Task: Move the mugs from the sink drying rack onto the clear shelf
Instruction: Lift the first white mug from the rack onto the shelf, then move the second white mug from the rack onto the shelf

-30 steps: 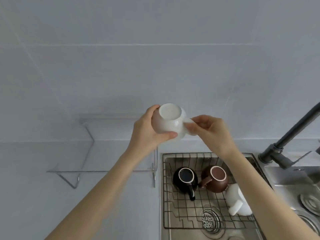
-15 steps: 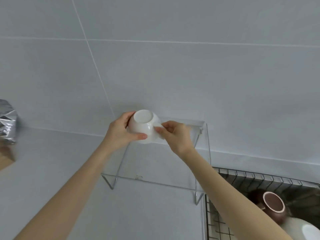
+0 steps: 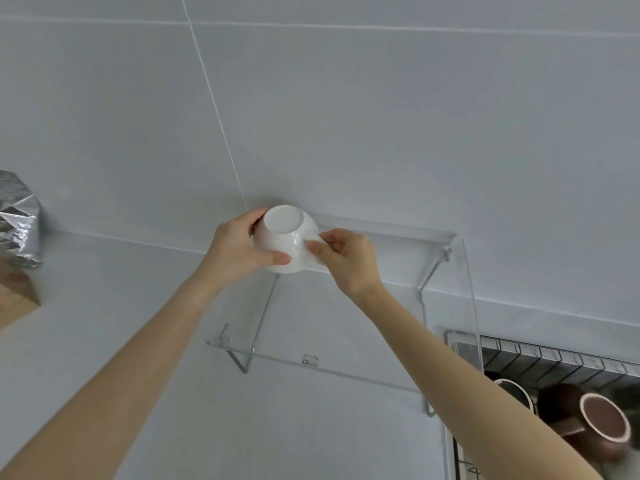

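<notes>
A white mug (image 3: pixel 282 237) hangs upside down, base up, above the back left corner of the clear shelf (image 3: pixel 349 370). My left hand (image 3: pixel 239 247) wraps its body from the left. My right hand (image 3: pixel 346 259) pinches its handle from the right. At the lower right, the wire drying rack (image 3: pixel 554 356) in the sink holds a brown mug (image 3: pixel 588 422) upside down, and the rim of a dark mug (image 3: pixel 512 393) shows behind my right forearm.
The shelf stands on the grey counter against the tiled wall, its right leg next to the sink. A crumpled silver foil bag (image 3: pixel 17 223) sits at the far left, above a wooden block (image 3: pixel 17 301).
Both hands carried the white mug from above the rack leftward to over the shelf. The view swung left, so most of the sink and the tap left the frame.
</notes>
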{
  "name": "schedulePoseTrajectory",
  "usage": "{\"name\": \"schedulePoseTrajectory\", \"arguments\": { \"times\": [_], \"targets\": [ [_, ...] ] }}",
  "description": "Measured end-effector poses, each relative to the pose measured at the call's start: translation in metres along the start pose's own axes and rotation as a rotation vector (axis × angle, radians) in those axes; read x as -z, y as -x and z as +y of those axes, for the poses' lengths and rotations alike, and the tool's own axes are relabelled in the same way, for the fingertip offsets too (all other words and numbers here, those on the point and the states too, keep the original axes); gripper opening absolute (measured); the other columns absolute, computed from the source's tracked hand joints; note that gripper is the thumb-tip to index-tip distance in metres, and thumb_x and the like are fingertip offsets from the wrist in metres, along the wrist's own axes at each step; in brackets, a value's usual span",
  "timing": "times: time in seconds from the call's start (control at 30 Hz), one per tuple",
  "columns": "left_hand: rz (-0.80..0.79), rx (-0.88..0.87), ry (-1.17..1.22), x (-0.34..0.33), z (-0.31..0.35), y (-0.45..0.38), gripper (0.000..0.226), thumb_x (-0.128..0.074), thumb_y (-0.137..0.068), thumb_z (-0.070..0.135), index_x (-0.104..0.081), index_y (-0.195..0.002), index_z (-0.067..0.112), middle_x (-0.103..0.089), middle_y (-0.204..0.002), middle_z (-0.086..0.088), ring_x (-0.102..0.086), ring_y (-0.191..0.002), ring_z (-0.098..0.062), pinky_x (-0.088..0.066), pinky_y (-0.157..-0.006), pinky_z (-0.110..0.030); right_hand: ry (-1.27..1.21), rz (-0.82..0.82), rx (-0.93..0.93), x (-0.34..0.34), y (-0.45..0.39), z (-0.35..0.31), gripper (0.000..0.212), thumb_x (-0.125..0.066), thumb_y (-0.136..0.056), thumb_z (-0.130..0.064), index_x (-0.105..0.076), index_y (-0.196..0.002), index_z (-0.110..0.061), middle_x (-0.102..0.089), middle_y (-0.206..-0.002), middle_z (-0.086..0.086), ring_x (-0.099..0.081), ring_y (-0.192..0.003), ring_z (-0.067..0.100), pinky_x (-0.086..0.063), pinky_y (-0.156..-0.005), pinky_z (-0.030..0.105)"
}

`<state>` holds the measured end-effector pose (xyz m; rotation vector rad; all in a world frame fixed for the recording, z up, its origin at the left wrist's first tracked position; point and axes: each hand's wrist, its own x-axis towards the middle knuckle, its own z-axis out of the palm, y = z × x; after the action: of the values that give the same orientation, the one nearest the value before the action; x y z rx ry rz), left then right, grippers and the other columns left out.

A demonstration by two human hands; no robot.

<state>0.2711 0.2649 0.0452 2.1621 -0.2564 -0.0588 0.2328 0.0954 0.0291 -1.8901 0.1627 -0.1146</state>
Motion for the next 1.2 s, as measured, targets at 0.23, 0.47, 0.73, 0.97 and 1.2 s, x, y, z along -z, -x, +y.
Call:
{"name": "schedulePoseTrajectory", "arguments": {
  "times": [0.23,0.47,0.73,0.97,1.2],
  "targets": [
    [-0.012,0.024,-0.164,-0.004,0.01,0.005,0.072,-0.084,-0.051,0.018,-0.053,-0.115,0.014,-0.06,-0.108,0.0,-0.056,-0.103,-0.02,-0.036,-0.08,-0.019,0.049,-0.115,-0.011,0.007,0.005,-0.002,0.029,-0.06,-0.085,-0.027,-0.06,-0.107,-0.008,-0.066,-0.103,0.007,-0.059,-0.097,0.02,-0.043,-0.07,0.02],
    [-0.043,-0.145,-0.275,-0.05,0.078,0.033,0.095,-0.077,-0.068,0.022,-0.018,-0.142,0.012,-0.021,-0.155,-0.005,-0.019,-0.143,-0.017,-0.014,-0.11,-0.02,0.026,-0.02,0.057,0.077,0.03,-0.021,0.036,-0.056,-0.088,-0.019,-0.051,-0.121,-0.008,-0.06,-0.124,0.008,-0.055,-0.116,0.017,-0.041,-0.093,0.023],
    [-0.281,-0.295,-0.027,-0.161,0.164,0.098,0.075,-0.074,-0.07,0.024,-0.038,-0.134,0.014,-0.05,-0.138,-0.005,-0.045,-0.128,-0.015,-0.037,-0.108,-0.031,0.097,0.18,0.039,0.202,0.106,-0.004,0.032,-0.059,-0.085,-0.015,-0.055,-0.116,-0.012,-0.064,-0.11,0.006,-0.061,-0.104,0.017,-0.046,-0.095,0.029],
    [-0.631,-0.273,0.066,-0.288,0.186,0.169,0.056,-0.068,-0.077,0.025,-0.047,-0.129,0.016,-0.055,-0.133,-0.003,-0.051,-0.121,-0.011,-0.04,-0.104,-0.027,0.273,0.301,-0.227,0.322,0.199,0.08,0.03,-0.063,-0.082,-0.011,-0.059,-0.112,-0.008,-0.066,-0.114,0.012,-0.061,-0.101,0.02,-0.046,-0.096,0.033],
    [-0.839,-0.083,-0.012,-0.384,0.16,0.201,0.049,-0.062,-0.082,0.024,-0.049,-0.126,0.007,-0.056,-0.131,-0.013,-0.052,-0.119,-0.022,-0.042,-0.101,-0.033,0.518,0.083,-0.5,0.374,0.245,0.171,0.057,-0.068,-0.076,-0.01,-0.046,-0.128,-0.015,-0.053,-0.135,0.01,-0.049,-0.122,0.025,-0.038,-0.104,0.039]
  ]
}}
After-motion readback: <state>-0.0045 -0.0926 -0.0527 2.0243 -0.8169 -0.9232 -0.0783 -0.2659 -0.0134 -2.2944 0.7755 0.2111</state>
